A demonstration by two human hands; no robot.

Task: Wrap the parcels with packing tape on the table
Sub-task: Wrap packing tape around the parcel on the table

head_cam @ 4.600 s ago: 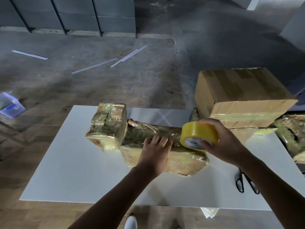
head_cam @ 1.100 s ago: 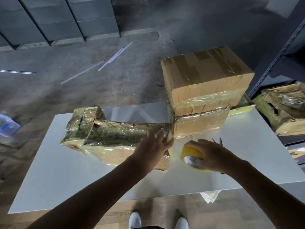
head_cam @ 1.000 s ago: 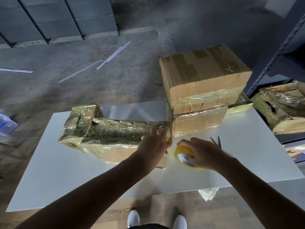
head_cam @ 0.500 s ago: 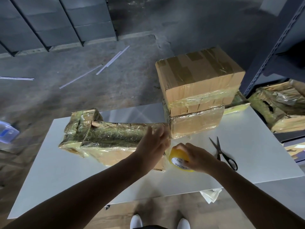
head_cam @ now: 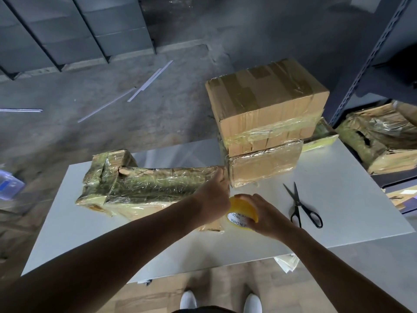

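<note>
A long L-shaped parcel (head_cam: pixel 144 188), shiny with yellowish tape, lies across the white table (head_cam: pixel 352 199). My left hand (head_cam: pixel 214 197) presses on the parcel's right end, fingers over its top edge. My right hand (head_cam: pixel 264 213) grips a yellow roll of packing tape (head_cam: pixel 242 211) right against that end, low by the tabletop. The end face of the parcel is hidden behind my hands.
Two taped cardboard boxes (head_cam: pixel 268 105) are stacked at the table's back right, touching the parcel's end. Black scissors (head_cam: pixel 302 206) lie open to the right of my right hand. A torn wrapped parcel (head_cam: pixel 383 136) sits on a metal shelf at far right.
My right hand has brought the tape roll leftward and in against the parcel's right end, uncovering the scissors. My left hand has stayed on that end.
</note>
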